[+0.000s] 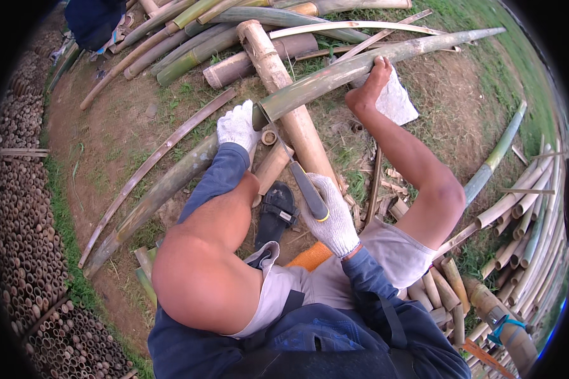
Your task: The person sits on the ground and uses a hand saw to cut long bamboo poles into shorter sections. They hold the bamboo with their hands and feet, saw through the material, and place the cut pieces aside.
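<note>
A long green bamboo pole (335, 77) runs from the lower left to the upper right, lying across a thick pale bamboo log (310, 142). My left hand (236, 126), in a white knit glove, is closed round the pole just left of a cut line. Gripped in my gloved right hand (330, 218) is a handsaw (309, 189) with a grey handle. Its thin blade reaches up to the pole at the cut; how deep it sits cannot be told. My bare right foot (368, 87) presses against the pole farther right.
Bamboo poles (202, 47) lie heaped at the far side. Short cut tubes (25, 246) are stacked along the left. More bamboo lengths (518, 221) lie at the right. A black sandal (275, 211) is between my legs, and a pale stone slab (398, 101) is by my foot.
</note>
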### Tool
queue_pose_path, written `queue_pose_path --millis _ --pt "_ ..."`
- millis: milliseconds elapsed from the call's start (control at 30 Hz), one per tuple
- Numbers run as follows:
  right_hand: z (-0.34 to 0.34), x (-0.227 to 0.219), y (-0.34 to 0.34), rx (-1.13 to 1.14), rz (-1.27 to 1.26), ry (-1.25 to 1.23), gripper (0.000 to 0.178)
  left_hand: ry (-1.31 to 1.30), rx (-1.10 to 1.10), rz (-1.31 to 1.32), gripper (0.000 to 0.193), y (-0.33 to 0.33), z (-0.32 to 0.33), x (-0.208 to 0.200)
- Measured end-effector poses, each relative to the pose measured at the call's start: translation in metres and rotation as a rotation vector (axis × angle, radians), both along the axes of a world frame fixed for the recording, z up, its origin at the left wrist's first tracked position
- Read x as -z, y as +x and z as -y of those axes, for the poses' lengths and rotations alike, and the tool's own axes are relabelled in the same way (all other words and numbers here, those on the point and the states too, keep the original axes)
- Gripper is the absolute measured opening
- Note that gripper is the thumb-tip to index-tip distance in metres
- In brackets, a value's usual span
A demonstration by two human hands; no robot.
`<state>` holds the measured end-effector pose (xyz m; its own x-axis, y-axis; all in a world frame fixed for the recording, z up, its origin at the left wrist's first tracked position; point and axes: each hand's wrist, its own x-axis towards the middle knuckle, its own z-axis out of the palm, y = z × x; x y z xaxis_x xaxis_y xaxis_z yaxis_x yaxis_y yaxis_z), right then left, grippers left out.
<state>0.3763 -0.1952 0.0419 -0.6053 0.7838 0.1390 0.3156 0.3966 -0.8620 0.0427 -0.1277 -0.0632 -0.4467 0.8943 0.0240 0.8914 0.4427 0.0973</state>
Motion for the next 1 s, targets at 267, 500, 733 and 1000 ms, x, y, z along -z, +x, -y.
queue_pose_path --millis 267,500,733,1000 --pt "0.073 0.01 0.104 0.07 0.142 -0.145 0.056 -0.034 0.01 0.003 0.077 -0.007 0.015 -0.003" --pt "0.055 0.048 0.031 -0.025 0.343 -0.062 0.066 -0.044 0.059 0.197 0.081 -0.013 0.025 -0.031" --pt "0.021 0.094 0.002 -0.344 0.575 -0.001 0.077 -0.124 0.174 0.368 0.088 -0.001 0.054 -0.059" --pt "-0.086 0.124 -0.117 -0.075 -0.329 -1.023 0.082 -0.123 0.178 0.457 0.085 0.036 0.083 -0.076"
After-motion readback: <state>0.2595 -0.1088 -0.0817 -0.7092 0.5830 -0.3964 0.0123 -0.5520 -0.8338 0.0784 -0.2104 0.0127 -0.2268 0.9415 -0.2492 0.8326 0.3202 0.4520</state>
